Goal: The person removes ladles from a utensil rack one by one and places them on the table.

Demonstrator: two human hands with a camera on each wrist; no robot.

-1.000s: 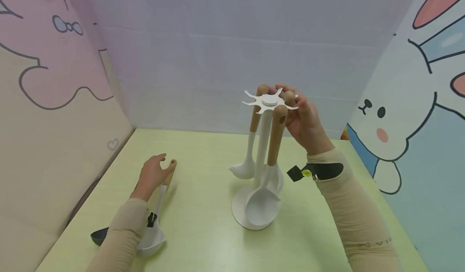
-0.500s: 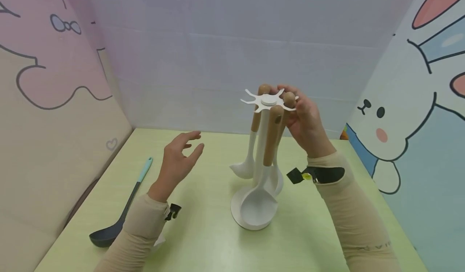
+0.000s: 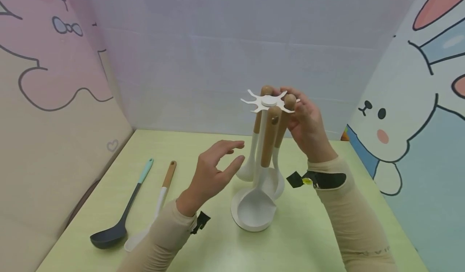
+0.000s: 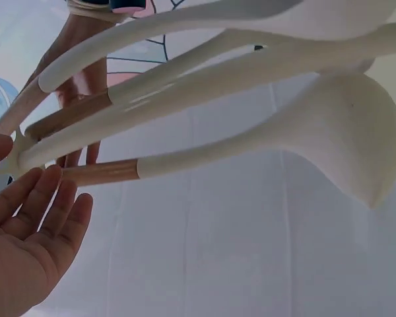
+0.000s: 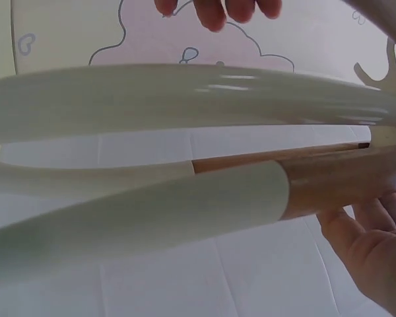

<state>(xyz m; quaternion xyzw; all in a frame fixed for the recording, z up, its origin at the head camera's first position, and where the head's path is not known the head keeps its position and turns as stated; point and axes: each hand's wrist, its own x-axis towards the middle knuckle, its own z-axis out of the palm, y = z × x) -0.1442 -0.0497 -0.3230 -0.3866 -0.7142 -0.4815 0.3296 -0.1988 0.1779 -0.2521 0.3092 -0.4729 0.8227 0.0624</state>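
Note:
A white utensil rack point(image 3: 269, 101) with a round base and hooked top stands right of centre. White utensils with wooden handles hang from it: a front ladle point(image 3: 256, 209), a back-left ladle point(image 3: 247, 170), and one at right with its wooden handle point(image 3: 282, 126) upright. My right hand point(image 3: 308, 128) holds the rack's top at its right side, fingers curled behind it, thumb beside that handle; the exact contact is partly hidden. My left hand point(image 3: 216, 173) hovers left of the rack, thumb and fingers spread, holding nothing. In the left wrist view its fingers point(image 4: 66, 218) are near the handles.
On the table's left side lie a black ladle point(image 3: 112, 235) with a turquoise handle and a white utensil point(image 3: 161, 197) with a wooden handle, its head partly behind my left sleeve. Printed cartoon walls stand left and right; a pale cloth wall point(image 3: 196, 62) closes the back.
My left hand has left the wooden-handled utensil on the table and moved right to the rack. The rack has turned slightly, its front ladle shifting left. My right hand stays at the top.

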